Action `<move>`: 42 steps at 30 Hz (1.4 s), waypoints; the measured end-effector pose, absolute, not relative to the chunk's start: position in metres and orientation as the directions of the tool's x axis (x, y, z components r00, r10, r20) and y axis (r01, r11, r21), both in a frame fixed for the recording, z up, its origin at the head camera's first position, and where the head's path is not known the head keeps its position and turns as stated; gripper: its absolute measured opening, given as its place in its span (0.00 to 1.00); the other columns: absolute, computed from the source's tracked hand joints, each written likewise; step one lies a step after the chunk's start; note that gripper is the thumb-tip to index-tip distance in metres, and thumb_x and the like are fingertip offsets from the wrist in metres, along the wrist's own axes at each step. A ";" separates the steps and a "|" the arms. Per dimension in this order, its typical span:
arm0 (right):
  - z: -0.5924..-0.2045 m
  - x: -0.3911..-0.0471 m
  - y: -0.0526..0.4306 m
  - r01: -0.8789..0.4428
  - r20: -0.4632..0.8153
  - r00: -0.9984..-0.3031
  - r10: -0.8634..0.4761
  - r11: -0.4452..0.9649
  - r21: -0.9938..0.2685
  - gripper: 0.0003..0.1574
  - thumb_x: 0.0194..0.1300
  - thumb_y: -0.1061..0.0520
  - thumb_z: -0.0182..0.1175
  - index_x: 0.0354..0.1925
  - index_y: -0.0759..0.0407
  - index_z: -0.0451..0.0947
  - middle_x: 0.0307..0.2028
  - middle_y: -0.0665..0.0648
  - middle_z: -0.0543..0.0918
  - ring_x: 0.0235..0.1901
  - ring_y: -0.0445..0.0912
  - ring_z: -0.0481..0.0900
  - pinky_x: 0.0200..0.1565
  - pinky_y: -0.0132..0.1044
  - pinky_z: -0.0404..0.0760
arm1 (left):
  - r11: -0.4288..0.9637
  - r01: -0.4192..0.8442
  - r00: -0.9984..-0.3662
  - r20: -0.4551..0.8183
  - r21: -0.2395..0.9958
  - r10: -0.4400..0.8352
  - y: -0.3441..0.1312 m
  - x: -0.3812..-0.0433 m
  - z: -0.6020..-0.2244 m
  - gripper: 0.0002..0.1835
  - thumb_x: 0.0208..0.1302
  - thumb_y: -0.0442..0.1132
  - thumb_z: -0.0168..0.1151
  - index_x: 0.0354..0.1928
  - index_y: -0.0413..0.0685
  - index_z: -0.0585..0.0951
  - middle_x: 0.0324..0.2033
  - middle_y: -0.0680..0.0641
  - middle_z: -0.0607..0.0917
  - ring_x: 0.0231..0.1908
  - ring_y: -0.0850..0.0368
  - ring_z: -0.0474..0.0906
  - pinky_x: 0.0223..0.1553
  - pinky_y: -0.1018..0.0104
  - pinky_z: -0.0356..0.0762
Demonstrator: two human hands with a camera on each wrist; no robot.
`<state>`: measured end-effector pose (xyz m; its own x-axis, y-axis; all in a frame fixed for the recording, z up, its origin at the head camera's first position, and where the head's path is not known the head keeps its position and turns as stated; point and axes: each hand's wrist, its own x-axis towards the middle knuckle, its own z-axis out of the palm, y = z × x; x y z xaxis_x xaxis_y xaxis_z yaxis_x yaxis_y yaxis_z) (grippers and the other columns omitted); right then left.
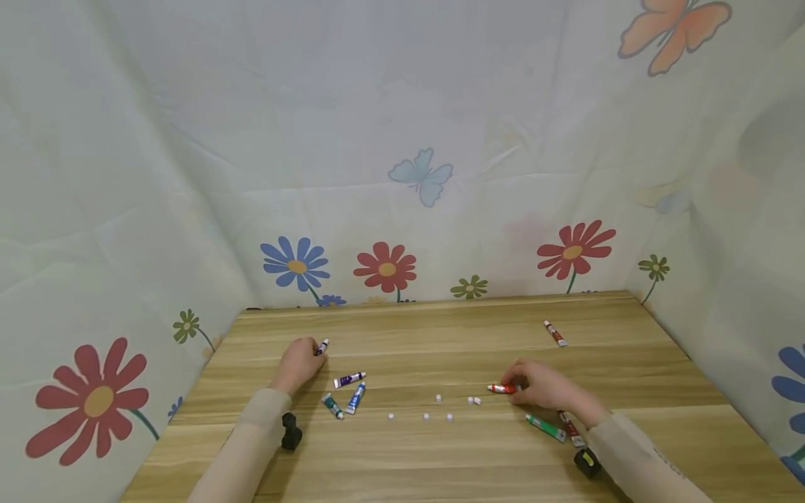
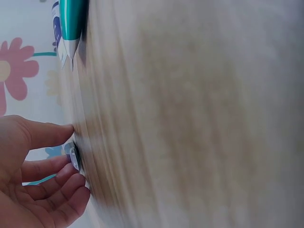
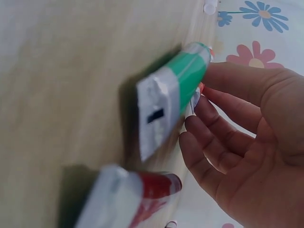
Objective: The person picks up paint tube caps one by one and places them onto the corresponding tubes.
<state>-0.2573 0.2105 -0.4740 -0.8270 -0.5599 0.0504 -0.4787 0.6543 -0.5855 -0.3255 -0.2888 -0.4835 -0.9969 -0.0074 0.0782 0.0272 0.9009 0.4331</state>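
My right hand (image 1: 542, 385) has a narrow grip, thumb and fingers curled around the crimped end of a red paint tube (image 1: 501, 388), its white cap pointing left. My left hand (image 1: 299, 365) has its fingers curled about a dark paint tube (image 1: 323, 346) lying farther off on the left; its white cap sticks out to the far right of my fingertips. How firmly that thumb presses, I cannot tell.

Just nearer than my left hand and to its right lie a purple tube (image 1: 349, 380), a blue tube (image 1: 356, 397) and a teal tube (image 1: 332, 405), close together. Near my right wrist, a green tube (image 1: 546, 427) lies just beside a dark red tube (image 1: 571, 429), which my wrist partly covers. Another red-labelled tube (image 1: 555, 333) lies well apart at the far right.

Between my hands, six small white pieces (image 1: 438, 398) are scattered, two of them side by side on the right. Everything rests on a wood-grain table (image 1: 440, 349). I wear a black device (image 1: 291, 432) at each wrist, below pale sleeves (image 1: 251, 436). Past the table's far edge hangs a pale cloth (image 1: 352, 140) printed with flowers and butterflies.
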 end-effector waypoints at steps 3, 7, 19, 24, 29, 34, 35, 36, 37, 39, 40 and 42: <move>-0.475 -0.257 0.210 -0.471 0.046 -0.830 -0.556 0.655 -0.591 0.13 0.60 0.61 0.72 0.44 0.60 0.84 0.41 0.49 0.80 0.41 0.45 0.78 0.44 0.44 0.79 | 0.902 0.032 -0.997 0.081 0.430 -0.003 -0.289 -0.324 -0.483 0.10 0.65 0.35 0.66 0.38 0.31 0.80 0.30 0.42 0.80 0.28 0.51 0.73 0.32 0.58 0.74; -0.474 -0.256 0.209 -0.480 0.049 -0.828 -0.559 0.659 -0.579 0.12 0.61 0.60 0.72 0.44 0.60 0.84 0.39 0.48 0.80 0.40 0.44 0.79 0.43 0.42 0.79 | 0.900 0.028 -0.997 0.074 0.434 -0.005 -0.289 -0.323 -0.482 0.13 0.65 0.36 0.66 0.40 0.30 0.79 0.30 0.42 0.80 0.28 0.51 0.73 0.31 0.59 0.74; -0.471 -0.251 0.205 -0.507 0.074 -0.826 -0.559 0.681 -0.529 0.09 0.61 0.62 0.71 0.41 0.60 0.84 0.37 0.47 0.80 0.36 0.41 0.77 0.40 0.38 0.78 | 0.885 0.065 -0.990 0.139 0.461 0.001 -0.293 -0.319 -0.470 0.20 0.68 0.38 0.63 0.50 0.23 0.78 0.44 0.30 0.81 0.45 0.38 0.79 0.49 0.42 0.77; -0.472 -0.251 0.205 -0.487 0.056 -0.837 -0.545 0.694 -0.529 0.09 0.62 0.63 0.70 0.42 0.60 0.84 0.36 0.47 0.80 0.34 0.38 0.75 0.37 0.35 0.77 | 0.881 0.094 -0.987 0.162 0.463 0.019 -0.292 -0.319 -0.464 0.20 0.68 0.39 0.65 0.51 0.26 0.79 0.46 0.32 0.82 0.47 0.37 0.79 0.49 0.43 0.77; -0.472 -0.250 0.205 -0.494 0.060 -0.833 -0.550 0.690 -0.528 0.09 0.62 0.64 0.69 0.42 0.62 0.83 0.35 0.48 0.80 0.33 0.37 0.73 0.36 0.34 0.76 | 0.883 0.157 -0.978 0.197 0.443 0.075 -0.282 -0.315 -0.458 0.18 0.67 0.38 0.66 0.51 0.29 0.81 0.44 0.34 0.84 0.45 0.39 0.80 0.49 0.45 0.78; -0.472 -0.249 0.205 -0.496 0.064 -0.833 -0.550 0.690 -0.527 0.09 0.62 0.64 0.69 0.42 0.62 0.83 0.34 0.47 0.80 0.32 0.37 0.73 0.35 0.34 0.76 | 0.869 0.227 -0.965 0.223 0.440 0.139 -0.264 -0.304 -0.454 0.17 0.66 0.38 0.68 0.49 0.31 0.82 0.42 0.36 0.84 0.41 0.43 0.80 0.44 0.48 0.80; -0.472 -0.249 0.205 -0.495 0.063 -0.833 -0.549 0.690 -0.528 0.09 0.62 0.64 0.69 0.42 0.62 0.83 0.34 0.47 0.80 0.32 0.37 0.73 0.35 0.34 0.76 | 0.866 0.240 -0.962 0.227 0.438 0.152 -0.260 -0.302 -0.454 0.16 0.65 0.38 0.69 0.49 0.32 0.82 0.41 0.37 0.84 0.41 0.43 0.80 0.44 0.49 0.80; -0.472 -0.248 0.205 -0.494 0.062 -0.834 -0.549 0.691 -0.528 0.09 0.62 0.63 0.69 0.42 0.62 0.83 0.34 0.47 0.80 0.32 0.37 0.73 0.35 0.34 0.76 | 0.863 0.253 -0.959 0.229 0.437 0.165 -0.256 -0.299 -0.453 0.16 0.65 0.38 0.69 0.49 0.32 0.82 0.41 0.38 0.83 0.41 0.43 0.80 0.43 0.49 0.80; -0.472 -0.248 0.205 -0.493 0.062 -0.834 -0.548 0.691 -0.529 0.09 0.62 0.63 0.69 0.42 0.61 0.83 0.33 0.47 0.80 0.32 0.37 0.73 0.35 0.34 0.76 | 0.861 0.269 -0.955 0.232 0.432 0.182 -0.251 -0.296 -0.453 0.15 0.65 0.38 0.69 0.48 0.33 0.83 0.40 0.39 0.83 0.40 0.43 0.81 0.42 0.50 0.80; -0.473 -0.248 0.205 -0.492 0.062 -0.835 -0.547 0.691 -0.530 0.09 0.62 0.64 0.69 0.42 0.61 0.83 0.33 0.47 0.80 0.32 0.37 0.73 0.35 0.34 0.76 | 0.854 0.291 -0.951 0.226 0.431 0.210 -0.243 -0.290 -0.451 0.15 0.65 0.38 0.69 0.48 0.35 0.83 0.40 0.39 0.83 0.41 0.43 0.81 0.42 0.51 0.80; -0.473 -0.248 0.205 -0.492 0.063 -0.835 -0.547 0.690 -0.530 0.09 0.62 0.64 0.69 0.42 0.61 0.83 0.33 0.47 0.80 0.32 0.37 0.73 0.35 0.34 0.76 | 0.852 0.300 -0.949 0.223 0.430 0.221 -0.238 -0.287 -0.450 0.14 0.65 0.38 0.69 0.48 0.36 0.83 0.41 0.40 0.83 0.41 0.43 0.81 0.42 0.51 0.80; -0.473 -0.248 0.205 -0.494 0.067 -0.835 -0.547 0.690 -0.529 0.09 0.62 0.64 0.69 0.42 0.61 0.83 0.33 0.47 0.79 0.32 0.37 0.73 0.35 0.34 0.76 | 0.850 0.320 -0.944 0.222 0.419 0.246 -0.230 -0.282 -0.447 0.14 0.65 0.38 0.69 0.48 0.37 0.83 0.41 0.40 0.83 0.40 0.45 0.81 0.42 0.52 0.80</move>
<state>-0.2480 0.2049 -0.4735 -0.8347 -0.5466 0.0670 -0.4942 0.6898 -0.5290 -0.2821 -0.2305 -0.4475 -0.9435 0.2460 0.2218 0.3201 0.8496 0.4192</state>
